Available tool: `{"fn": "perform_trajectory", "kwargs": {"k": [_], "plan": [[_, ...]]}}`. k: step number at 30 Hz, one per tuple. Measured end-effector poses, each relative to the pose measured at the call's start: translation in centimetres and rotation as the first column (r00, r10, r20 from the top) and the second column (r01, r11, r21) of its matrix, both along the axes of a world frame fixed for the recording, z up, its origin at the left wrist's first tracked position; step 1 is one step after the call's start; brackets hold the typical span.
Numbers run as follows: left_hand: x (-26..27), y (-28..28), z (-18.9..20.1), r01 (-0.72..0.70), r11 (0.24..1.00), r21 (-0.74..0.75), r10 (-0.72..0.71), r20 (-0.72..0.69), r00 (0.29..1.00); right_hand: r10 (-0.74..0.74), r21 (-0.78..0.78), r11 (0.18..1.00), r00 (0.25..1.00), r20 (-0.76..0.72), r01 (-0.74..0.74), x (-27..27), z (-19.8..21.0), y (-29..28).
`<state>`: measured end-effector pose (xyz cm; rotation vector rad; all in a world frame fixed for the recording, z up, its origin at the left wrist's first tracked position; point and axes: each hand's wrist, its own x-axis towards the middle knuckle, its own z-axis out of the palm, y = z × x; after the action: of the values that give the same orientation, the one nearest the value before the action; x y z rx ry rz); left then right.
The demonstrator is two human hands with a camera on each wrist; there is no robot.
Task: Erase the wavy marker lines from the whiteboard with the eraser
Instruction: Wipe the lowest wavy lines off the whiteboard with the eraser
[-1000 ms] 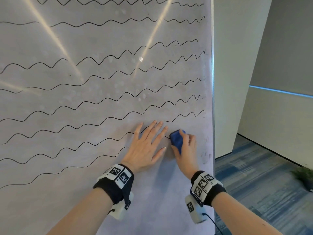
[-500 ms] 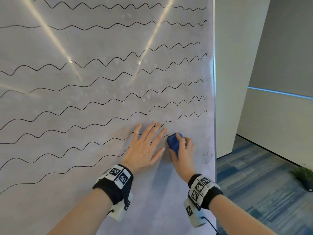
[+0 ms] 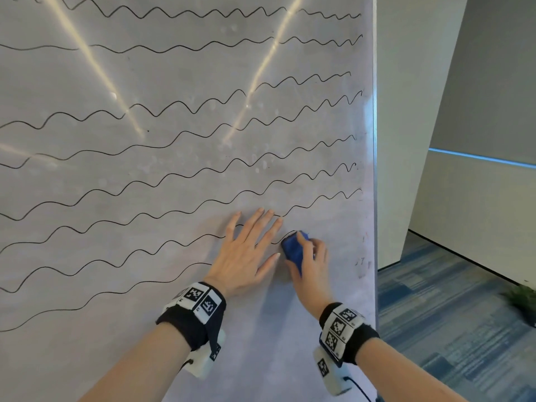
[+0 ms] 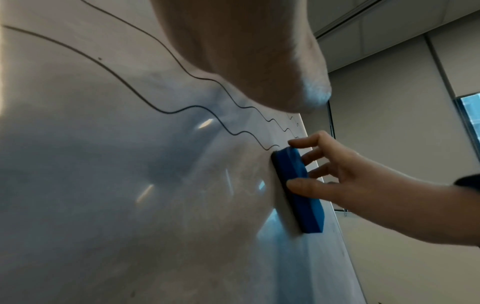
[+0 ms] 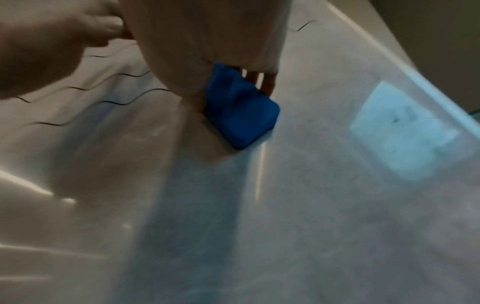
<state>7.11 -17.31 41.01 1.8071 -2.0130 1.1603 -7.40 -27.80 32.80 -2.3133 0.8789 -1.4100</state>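
Both arms reach forward. The left hand (image 3: 246,250) lies flat with its fingers straight and spread. The right hand (image 3: 311,261) is just beside it, with its fingers curled in a grip. Both wrists wear black bands.

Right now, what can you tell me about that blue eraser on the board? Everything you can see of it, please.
The eraser is a blue oblong block, foam-like, with a darker wiping layer flat against the whiteboard. It stands roughly on end low on the board near the right edge. The right hand grips it, thumb on one long side, fingers over the back. Its top end meets the cut-off end of a wavy line. The left hand lies close beside it.
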Motion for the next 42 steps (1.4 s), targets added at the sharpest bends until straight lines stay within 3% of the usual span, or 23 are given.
{"fn": "perform_trajectory", "kwargs": {"k": [3, 8, 13, 16, 21, 25, 29, 31, 35, 38, 42], "plan": [[-0.2, 0.0, 0.3, 0.008, 1.0, 0.0, -0.008, -0.001, 1.0, 0.031, -0.038, 0.999, 0.998, -0.059, -0.033, -1.7, 0.0, -1.1], [0.6, 1.1, 0.4, 0.002, 1.0, -0.027, -0.001, 0.009, 1.0, -0.184, 0.277, 0.952, 0.964, 0.19, 0.127, -1.7, 1.5, -3.1], [0.8, 1.3, 0.4, 0.012, 1.0, -0.029, -0.011, 0.007, 1.0, -0.036, 0.104, 0.994, 0.994, 0.107, 0.025, 1.3, 0.3, 1.2], [0.7, 1.7, 0.6, 0.009, 1.0, -0.025, -0.009, -0.001, 1.0, -0.004, 0.053, 0.999, 0.999, 0.047, 0.002, -0.1, -0.4, 0.2], [1.4, 3.2, 0.5, 0.006, 1.0, -0.03, -0.006, -0.01, 1.0, -0.211, 0.389, 0.913, 0.959, 0.189, 0.124, -1.8, 1.1, -2.3], [1.4, 3.5, 0.3, 0.004, 0.999, -0.034, -0.004, -0.008, 1.0, -0.125, 0.226, 0.971, 0.976, 0.179, 0.083, 1.6, 2.3, 0.7], [1.2, 3.7, 0.5, -0.006, 1.0, -0.026, 0.005, -0.014, 1.0, -0.011, -0.001, 1.0, 1.0, -0.013, 0.011, 2.0, 0.7, 2.7], [1.3, 4.1, 0.6, -0.011, 1.0, -0.026, 0.01, -0.016, 1.0, -0.003, 0.016, 1.0, 0.999, -0.047, 0.004, 0.4, 0.7, 1.6], [2.2, 5.1, 0.2, -0.038, 0.999, -0.018, 0.037, -0.015, 0.999, -0.206, 0.275, 0.948, 0.967, 0.151, 0.159, -0.7, 2.6, -1.5], [2.4, 5.3, 0.0, -0.037, 0.999, -0.018, 0.036, -0.024, 0.999, -0.192, 0.177, 0.971, 0.969, 0.158, 0.164, 1.4, 3.8, -0.4], [1.7, 4.8, 0.0, -0.016, 1.0, -0.018, 0.015, -0.041, 0.999, -0.025, 0.031, 0.999, 0.999, 0.02, 0.024, 3.4, 1.7, 3.9]]}}
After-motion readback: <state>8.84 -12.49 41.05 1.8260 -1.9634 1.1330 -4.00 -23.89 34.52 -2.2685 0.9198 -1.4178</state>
